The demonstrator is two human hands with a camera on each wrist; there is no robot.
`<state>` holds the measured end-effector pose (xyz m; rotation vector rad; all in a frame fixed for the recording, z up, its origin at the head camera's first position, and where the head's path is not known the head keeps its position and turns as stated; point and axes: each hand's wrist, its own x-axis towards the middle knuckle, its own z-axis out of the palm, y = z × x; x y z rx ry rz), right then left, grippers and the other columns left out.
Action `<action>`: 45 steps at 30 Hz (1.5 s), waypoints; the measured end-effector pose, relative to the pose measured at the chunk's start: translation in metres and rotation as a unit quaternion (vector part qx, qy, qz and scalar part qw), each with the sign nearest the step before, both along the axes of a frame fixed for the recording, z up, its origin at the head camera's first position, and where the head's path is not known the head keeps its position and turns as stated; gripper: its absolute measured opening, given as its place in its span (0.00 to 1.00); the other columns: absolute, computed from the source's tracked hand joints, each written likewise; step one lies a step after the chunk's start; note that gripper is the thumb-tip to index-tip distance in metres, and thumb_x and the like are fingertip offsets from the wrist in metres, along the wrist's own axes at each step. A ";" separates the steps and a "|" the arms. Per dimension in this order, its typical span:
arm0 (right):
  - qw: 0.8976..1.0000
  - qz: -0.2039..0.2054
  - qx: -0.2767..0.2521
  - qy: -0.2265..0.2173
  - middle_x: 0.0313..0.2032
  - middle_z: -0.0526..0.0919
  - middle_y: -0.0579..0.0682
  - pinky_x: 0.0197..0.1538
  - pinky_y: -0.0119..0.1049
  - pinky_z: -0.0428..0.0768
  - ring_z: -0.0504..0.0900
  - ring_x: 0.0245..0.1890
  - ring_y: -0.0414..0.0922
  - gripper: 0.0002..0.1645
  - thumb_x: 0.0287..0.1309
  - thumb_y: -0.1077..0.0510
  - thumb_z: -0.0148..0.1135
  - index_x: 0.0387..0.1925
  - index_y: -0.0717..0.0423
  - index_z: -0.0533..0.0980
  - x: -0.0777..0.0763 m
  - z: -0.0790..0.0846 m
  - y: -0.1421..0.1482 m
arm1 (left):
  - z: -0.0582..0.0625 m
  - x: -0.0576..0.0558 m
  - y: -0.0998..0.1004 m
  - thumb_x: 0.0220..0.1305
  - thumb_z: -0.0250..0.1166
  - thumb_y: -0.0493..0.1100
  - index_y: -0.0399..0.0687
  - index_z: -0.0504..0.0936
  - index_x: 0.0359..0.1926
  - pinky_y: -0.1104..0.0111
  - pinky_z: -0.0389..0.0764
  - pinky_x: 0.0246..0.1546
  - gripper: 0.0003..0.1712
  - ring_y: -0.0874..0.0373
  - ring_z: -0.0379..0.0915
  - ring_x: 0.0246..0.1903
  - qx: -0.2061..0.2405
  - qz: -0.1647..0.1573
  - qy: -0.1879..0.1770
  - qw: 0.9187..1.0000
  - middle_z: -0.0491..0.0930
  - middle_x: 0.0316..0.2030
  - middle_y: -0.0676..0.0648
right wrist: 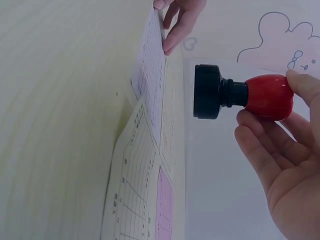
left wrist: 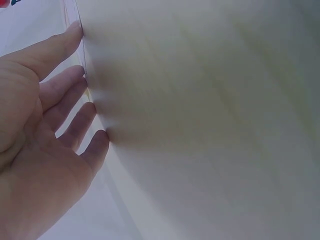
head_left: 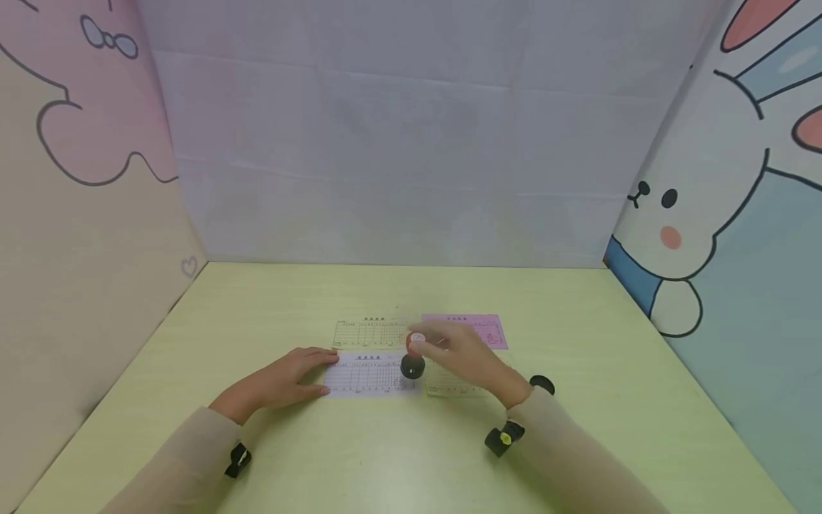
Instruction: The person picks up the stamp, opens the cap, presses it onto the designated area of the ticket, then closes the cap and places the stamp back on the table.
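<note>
My right hand [head_left: 465,355] grips a self-inking stamp by its round red handle, thumb on one side and fingers on the other. The stamp [right wrist: 269,97] has a black neck and a wide black base; in the right wrist view a gap shows between base and paper. From the head it overlaps the right end of a pale lilac printed form [head_left: 362,375]. At that form's left edge rests my left hand [head_left: 282,380], its fingers and thumb spread, fingertips at the paper. It holds nothing in its palm [left wrist: 35,165].
A cream form [head_left: 359,333] lies behind the lilac one, with a pink form [head_left: 491,330] to its right bearing red marks. Another cream form [head_left: 449,385] lies under my right hand. Beside the right wrist sits a round black piece [head_left: 542,384]. Walls stand behind and at both sides.
</note>
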<state>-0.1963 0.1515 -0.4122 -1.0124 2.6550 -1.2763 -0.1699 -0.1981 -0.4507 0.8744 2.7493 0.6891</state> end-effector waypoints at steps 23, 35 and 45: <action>0.999 -0.013 -0.045 -0.009 0.41 0.86 0.44 0.44 0.34 0.84 0.86 0.38 0.41 0.19 0.66 0.52 0.66 0.56 0.52 0.81 -0.004 -0.001 0.044 | 0.002 -0.005 -0.003 0.69 0.66 0.48 0.36 0.69 0.69 0.41 0.61 0.66 0.34 0.35 0.58 0.69 0.031 0.010 -0.011 0.999 0.65 0.70 0.35; 0.997 -0.067 -0.031 -0.008 0.44 0.85 0.45 0.42 0.34 0.84 0.86 0.39 0.44 0.20 0.65 0.48 0.67 0.56 0.51 0.81 0.003 0.001 0.068 | 0.006 -0.007 0.021 0.67 0.68 0.47 0.40 0.74 0.67 0.41 0.62 0.66 0.31 0.36 0.59 0.69 0.039 0.023 0.000 0.999 0.68 0.69 0.39; 0.996 -0.084 -0.012 0.010 0.39 0.86 0.44 0.40 0.33 0.83 0.86 0.37 0.51 0.21 0.66 0.51 0.66 0.56 0.55 0.81 0.009 0.000 0.089 | 0.010 -0.015 0.066 0.69 0.66 0.50 0.44 0.75 0.66 0.45 0.63 0.66 0.29 0.41 0.61 0.68 0.025 -0.008 0.025 0.999 0.71 0.67 0.43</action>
